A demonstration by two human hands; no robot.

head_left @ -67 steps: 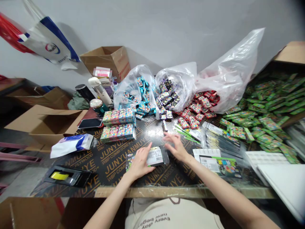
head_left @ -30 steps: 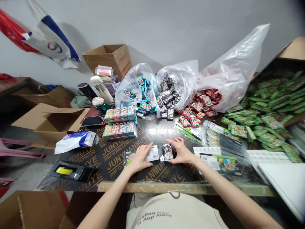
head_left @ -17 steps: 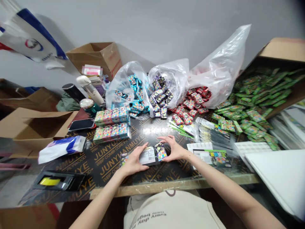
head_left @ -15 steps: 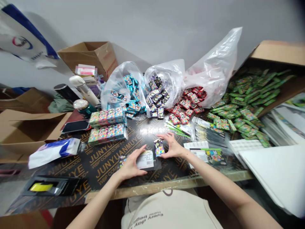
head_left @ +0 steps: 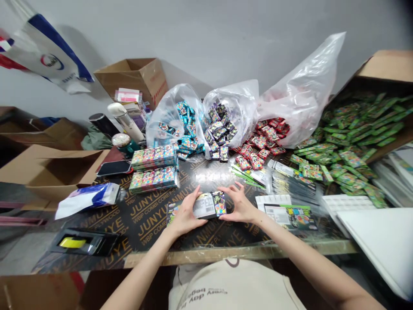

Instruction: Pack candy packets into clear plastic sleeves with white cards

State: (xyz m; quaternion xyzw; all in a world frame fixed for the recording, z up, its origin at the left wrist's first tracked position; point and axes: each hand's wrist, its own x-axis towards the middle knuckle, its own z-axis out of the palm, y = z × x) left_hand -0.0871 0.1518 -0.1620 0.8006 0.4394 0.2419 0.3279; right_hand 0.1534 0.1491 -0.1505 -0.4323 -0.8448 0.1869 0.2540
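My left hand (head_left: 187, 215) is closed on a flat dark printed packet with a white barcode label (head_left: 204, 206), thumb at its near edge and fingers at its far edge. Its left end pokes out beyond my hand. Right at the packet's other end is a small black-and-purple printed box (head_left: 220, 203), pinched between the thumb and fingers of my right hand (head_left: 239, 206). Box and packet appear to touch; whether one overlaps the other I cannot tell. To the left stand two stacks of clear-wrapped colourful boxes (head_left: 153, 178).
Clear bags spill small blue boxes (head_left: 187, 142), purple boxes (head_left: 217, 129) and red boxes (head_left: 263, 140) along the back. Green boxes (head_left: 351, 142) heap from a carton at right. Flat printed packets (head_left: 292, 215) lie nearby. A phone (head_left: 114, 168) and tape dispenser (head_left: 85, 242) sit left.
My right hand has brought the small purple box leftward against the end of the barcoded packet, closing the gap between them. The whole view has shifted slightly.
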